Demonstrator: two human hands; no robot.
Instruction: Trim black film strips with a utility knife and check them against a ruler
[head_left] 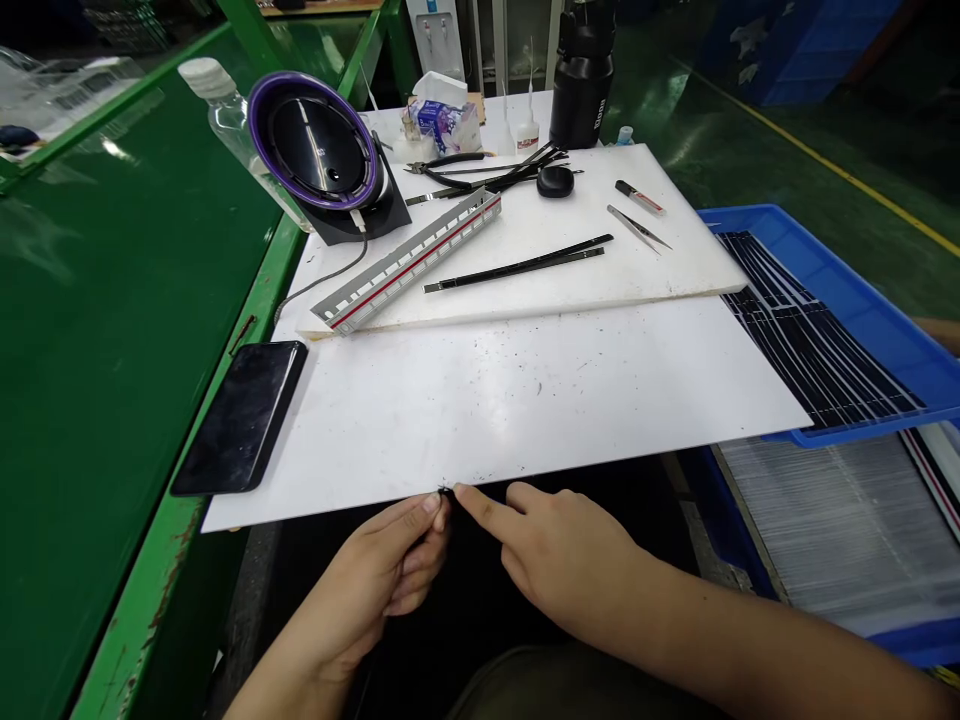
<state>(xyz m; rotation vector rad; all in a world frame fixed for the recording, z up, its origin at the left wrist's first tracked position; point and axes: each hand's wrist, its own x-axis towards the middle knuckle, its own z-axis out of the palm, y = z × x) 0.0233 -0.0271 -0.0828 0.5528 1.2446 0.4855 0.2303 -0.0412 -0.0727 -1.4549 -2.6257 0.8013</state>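
My left hand point(405, 555) is closed in a pinch on a small black piece point(446, 493) at the front edge of the white board. Most of that piece is hidden by the fingertips, and its kind does not show. From the right, my right hand point(562, 545) reaches in with its index finger stretched out, the tip at or just beside the black piece. Its other fingers are partly bent, and I see nothing held in them. Tiny dark scraps point(536, 388) lie scattered across the white board point(637, 375) beyond my hands.
A phone point(244, 415) lies left. On a white foam slab point(660, 260) are a slotted grey channel point(412, 265), black strips point(517, 265), tweezers point(637, 228) and pliers point(450, 170). Behind stand a purple-rimmed fan point(315, 145) and black bottle point(583, 85). A blue tray point(847, 310) holds strips at right.
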